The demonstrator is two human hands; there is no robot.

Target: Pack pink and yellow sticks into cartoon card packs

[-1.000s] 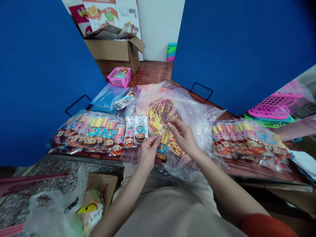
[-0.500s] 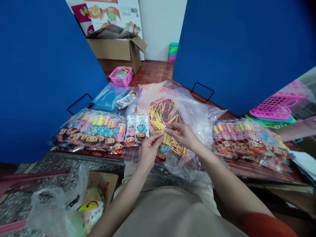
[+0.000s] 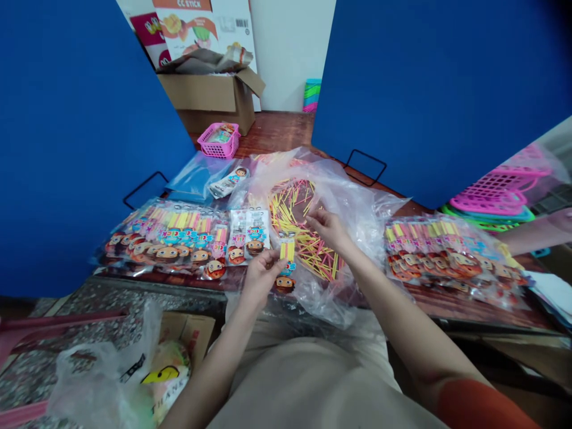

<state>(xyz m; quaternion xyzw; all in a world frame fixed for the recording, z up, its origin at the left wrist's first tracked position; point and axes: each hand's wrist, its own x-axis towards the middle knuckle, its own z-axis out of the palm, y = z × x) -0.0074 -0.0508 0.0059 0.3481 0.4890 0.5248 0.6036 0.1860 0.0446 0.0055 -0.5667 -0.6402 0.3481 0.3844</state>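
Left hand (image 3: 259,275) is sitting at centre frame, pinching a small packet (image 3: 286,266) by its left edge, fingers narrow and closed on it; the packet is standing upright just right of the fingertips, yellow and pink sticks showing at its top and a cartoon face at the bottom. Right hand (image 3: 329,229) is reaching up and right of the packet, apart from it, fingertips dipping into the loose sticks (image 3: 299,220) piled inside the clear plastic bag (image 3: 353,208); fingers are curled close together, but whether they are gripping a stick is too small to tell. The bag is lying open at centre, its near edge hanging over the table edge (image 3: 179,280). A row of filled packets (image 3: 174,238) is lying at left centre, touching one another, another row (image 3: 447,253) at right centre under glossy film, prints hard to read. Pink basket (image 3: 218,140) and cardboard box (image 3: 210,92) are sitting at upper centre left, box top cut off by the frame. Stacked baskets (image 3: 496,199) at right are blurred behind plastic. A bag (image 3: 116,381) at lower left is partly cut off. Blue panels (image 3: 80,131) are filling both upper sides.
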